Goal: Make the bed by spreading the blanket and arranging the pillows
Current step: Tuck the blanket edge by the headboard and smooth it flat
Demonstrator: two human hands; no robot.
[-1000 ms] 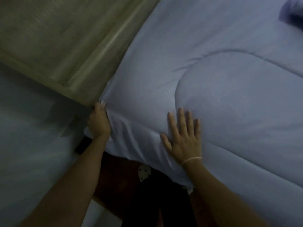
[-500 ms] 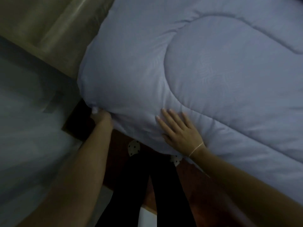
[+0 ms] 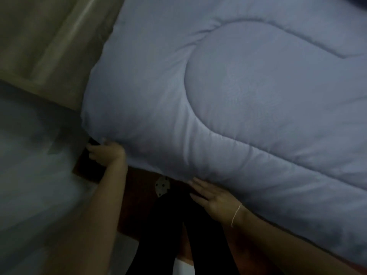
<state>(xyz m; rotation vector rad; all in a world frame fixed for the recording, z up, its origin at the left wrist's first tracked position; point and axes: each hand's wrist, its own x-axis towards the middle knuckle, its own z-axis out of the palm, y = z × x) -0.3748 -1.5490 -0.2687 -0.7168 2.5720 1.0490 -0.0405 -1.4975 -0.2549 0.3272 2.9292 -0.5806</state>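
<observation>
Head view — left hand [image 3: 106, 153] gripping the blanket [image 3: 248, 108] corner, right hand [image 3: 213, 197] fingers straight (flat) along its near edge.

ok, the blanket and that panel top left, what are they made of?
Blanket: looks like padded, quilted fabric in matte pale blue, judging by its puffy sections between curved stitch lines and its soft creases. Panel: probably wood or laminate with a slight sheen, given the light streaks along its straight edges; blur leaves that open.

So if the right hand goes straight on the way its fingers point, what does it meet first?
Probably the blanket: the right hand points its straight fingers up-left along the hanging edge, seemingly already touching it. Depth is unclear.
</observation>
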